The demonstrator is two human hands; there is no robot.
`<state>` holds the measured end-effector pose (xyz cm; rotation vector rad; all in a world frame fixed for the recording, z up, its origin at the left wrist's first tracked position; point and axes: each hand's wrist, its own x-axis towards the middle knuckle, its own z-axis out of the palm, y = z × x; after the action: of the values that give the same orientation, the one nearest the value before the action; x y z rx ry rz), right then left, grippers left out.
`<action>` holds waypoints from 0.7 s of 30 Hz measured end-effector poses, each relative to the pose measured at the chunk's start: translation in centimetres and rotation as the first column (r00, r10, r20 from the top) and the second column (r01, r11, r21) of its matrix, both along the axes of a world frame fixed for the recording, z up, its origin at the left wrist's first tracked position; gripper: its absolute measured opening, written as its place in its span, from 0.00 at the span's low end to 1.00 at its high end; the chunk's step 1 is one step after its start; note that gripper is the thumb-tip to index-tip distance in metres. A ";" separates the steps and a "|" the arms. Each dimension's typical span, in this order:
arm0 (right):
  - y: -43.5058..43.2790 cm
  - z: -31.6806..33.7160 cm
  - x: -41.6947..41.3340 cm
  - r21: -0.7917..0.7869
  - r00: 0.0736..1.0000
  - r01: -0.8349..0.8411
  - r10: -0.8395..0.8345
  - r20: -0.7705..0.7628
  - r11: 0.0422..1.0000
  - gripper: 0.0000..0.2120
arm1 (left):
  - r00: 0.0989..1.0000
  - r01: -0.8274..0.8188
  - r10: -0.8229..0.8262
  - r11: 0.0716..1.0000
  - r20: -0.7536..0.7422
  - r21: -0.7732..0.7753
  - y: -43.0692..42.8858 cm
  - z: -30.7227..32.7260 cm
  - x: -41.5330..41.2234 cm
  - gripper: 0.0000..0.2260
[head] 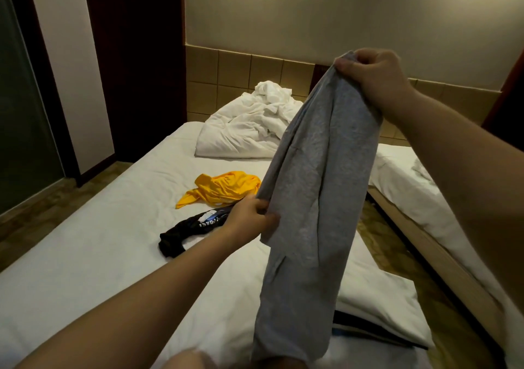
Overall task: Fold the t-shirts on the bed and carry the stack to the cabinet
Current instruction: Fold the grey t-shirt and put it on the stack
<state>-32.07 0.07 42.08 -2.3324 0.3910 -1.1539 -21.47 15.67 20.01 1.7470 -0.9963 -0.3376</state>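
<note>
A grey t-shirt (314, 198) hangs bunched in the air above the bed (99, 241). My right hand (371, 76) grips its top end, raised high. Lower down, my left hand (252, 218) pinches the shirt's left edge. On the white sheet behind lie a crumpled yellow t-shirt (224, 187) and a crumpled black t-shirt (187, 232) with white print, side by side. The grey shirt's bottom hangs down to the lower edge of the view.
A rumpled white duvet (249, 124) is heaped at the head of the bed by the tiled wall. A white pillow (380, 309) lies at the bed's right edge. A second bed (419, 187) stands to the right across a narrow floor gap. Dark wooden panels stand at the left.
</note>
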 end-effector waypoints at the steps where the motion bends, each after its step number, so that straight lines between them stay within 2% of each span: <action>1: -0.3 -0.1 -0.1 0.005 1.000 0.008 -0.008 0.002 1.000 0.12 | 1.000 -0.010 0.010 1.000 -0.001 -0.014 0.2 -0.1 0.0 0.27; 7: -2.0 -0.9 -0.4 0.051 0.999 0.039 -0.040 0.025 0.998 0.10 | 0.994 -0.112 0.113 0.986 0.002 -0.126 2.6 0.0 1.4 0.17; 12: -2.3 -1.8 -0.5 0.025 0.999 0.047 -0.047 -0.010 0.999 0.14 | 0.971 -0.175 0.196 0.973 0.140 -0.148 4.5 0.4 3.7 0.14; 14: -2.3 -1.9 -0.6 0.023 0.999 0.041 -0.041 -0.013 0.999 0.15 | 0.978 -0.140 0.158 0.982 0.137 -0.127 4.7 0.5 4.1 0.12; 18: -2.0 -1.9 -0.8 0.022 1.000 0.008 -0.008 -0.005 1.000 0.13 | 0.999 0.043 -0.044 0.996 -0.003 -0.077 3.2 -0.4 3.0 0.04; 20: -1.9 -1.9 -0.9 0.018 1.000 -0.006 0.007 -0.012 1.000 0.11 | 0.996 0.082 -0.083 0.993 -0.014 -0.081 2.0 -1.0 2.4 0.06; 21: -1.9 -1.9 -0.9 0.014 1.000 -0.011 0.011 -0.014 1.000 0.09 | 0.996 0.088 -0.090 0.994 -0.017 -0.066 1.3 -1.2 2.1 0.03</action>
<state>-33.01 -1.84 40.13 -2.3288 0.3891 -1.1269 -19.36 16.99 18.76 1.6409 -1.0617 -0.3743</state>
